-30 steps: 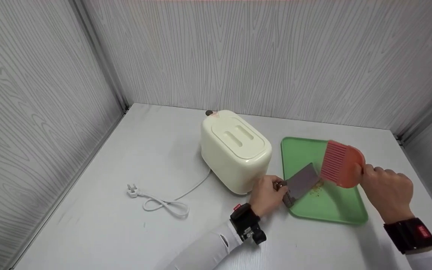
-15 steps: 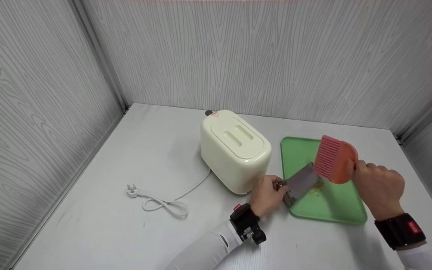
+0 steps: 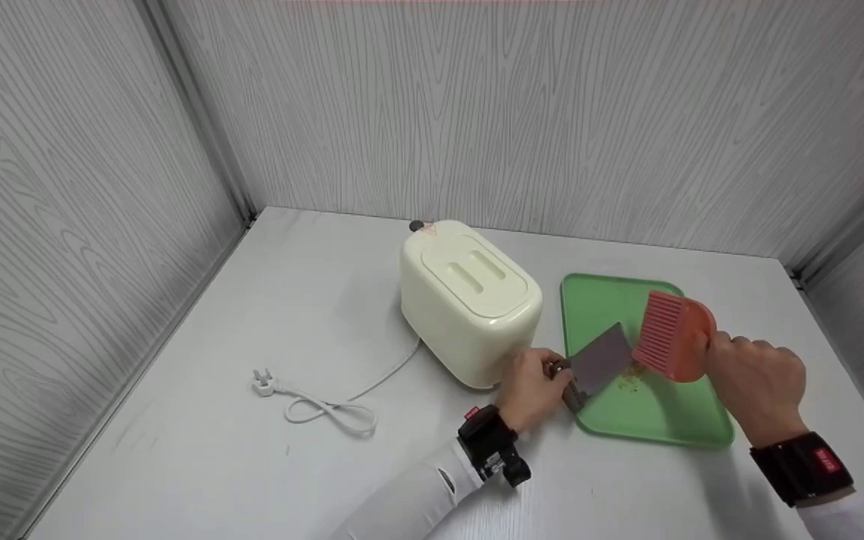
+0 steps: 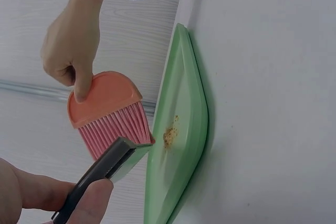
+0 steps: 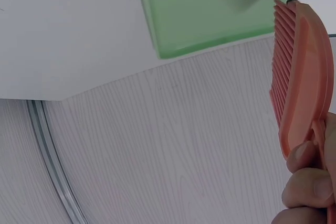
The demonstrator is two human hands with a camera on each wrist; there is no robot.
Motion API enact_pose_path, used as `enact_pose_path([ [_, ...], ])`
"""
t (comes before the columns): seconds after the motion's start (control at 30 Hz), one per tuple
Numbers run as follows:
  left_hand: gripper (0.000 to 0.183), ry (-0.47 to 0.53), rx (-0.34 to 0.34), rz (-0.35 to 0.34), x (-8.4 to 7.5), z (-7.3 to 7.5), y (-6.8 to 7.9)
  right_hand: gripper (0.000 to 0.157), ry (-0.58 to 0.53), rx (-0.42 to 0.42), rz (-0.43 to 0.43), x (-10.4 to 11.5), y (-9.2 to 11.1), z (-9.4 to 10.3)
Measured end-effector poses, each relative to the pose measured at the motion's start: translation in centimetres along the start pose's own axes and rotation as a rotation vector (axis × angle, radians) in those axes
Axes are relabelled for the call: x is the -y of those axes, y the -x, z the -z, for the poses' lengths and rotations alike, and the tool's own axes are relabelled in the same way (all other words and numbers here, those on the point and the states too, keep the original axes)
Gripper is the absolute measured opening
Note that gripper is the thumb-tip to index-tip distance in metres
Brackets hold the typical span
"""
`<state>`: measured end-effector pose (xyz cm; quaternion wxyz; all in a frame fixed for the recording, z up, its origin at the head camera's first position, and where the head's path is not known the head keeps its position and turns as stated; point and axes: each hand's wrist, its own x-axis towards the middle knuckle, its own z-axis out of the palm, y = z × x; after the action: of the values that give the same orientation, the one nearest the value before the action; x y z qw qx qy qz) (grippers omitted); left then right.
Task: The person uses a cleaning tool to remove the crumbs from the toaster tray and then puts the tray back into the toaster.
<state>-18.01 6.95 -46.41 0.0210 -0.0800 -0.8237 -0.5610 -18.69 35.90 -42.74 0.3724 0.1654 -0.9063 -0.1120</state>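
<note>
My left hand point(image 3: 533, 386) pinches one end of a flat grey metal crumb tray point(image 3: 603, 358), which slants over the left part of a green tray point(image 3: 683, 412). In my right hand point(image 3: 758, 382) is the handle of an orange brush point(image 3: 694, 341) with pink bristles point(image 4: 118, 128). The bristle tips are at the crumb tray's far edge; the left wrist view shows them meeting there. A small pile of brown crumbs point(image 4: 169, 136) lies on the green tray below. Fingers point(image 5: 310, 187) wrap the brush handle in the right wrist view.
A cream toaster point(image 3: 469, 300) with a lid on top stands just left of the green tray, close to my left hand. Its white cord and plug point(image 3: 265, 384) lie on the white table to the left. Grey wood-grain walls enclose the back and sides.
The brush in my right hand has shifted left toward the crumb tray, rising and then dipping to its far edge. My left hand and the crumb tray have barely moved.
</note>
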Motion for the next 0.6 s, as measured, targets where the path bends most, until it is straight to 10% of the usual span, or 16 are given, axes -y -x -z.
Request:
enact_pose_path([
  [0.27,0.008,0.045,0.018,0.01,-0.1,0.1,-0.2,0.045,-0.065,-0.063,-0.116,-1.2,0.8,0.6],
  [0.6,0.006,0.019,0.01,0.027,-0.1,0.2,-0.3,0.054,-0.415,0.447,-0.477,-2.2,0.3,2.2],
])
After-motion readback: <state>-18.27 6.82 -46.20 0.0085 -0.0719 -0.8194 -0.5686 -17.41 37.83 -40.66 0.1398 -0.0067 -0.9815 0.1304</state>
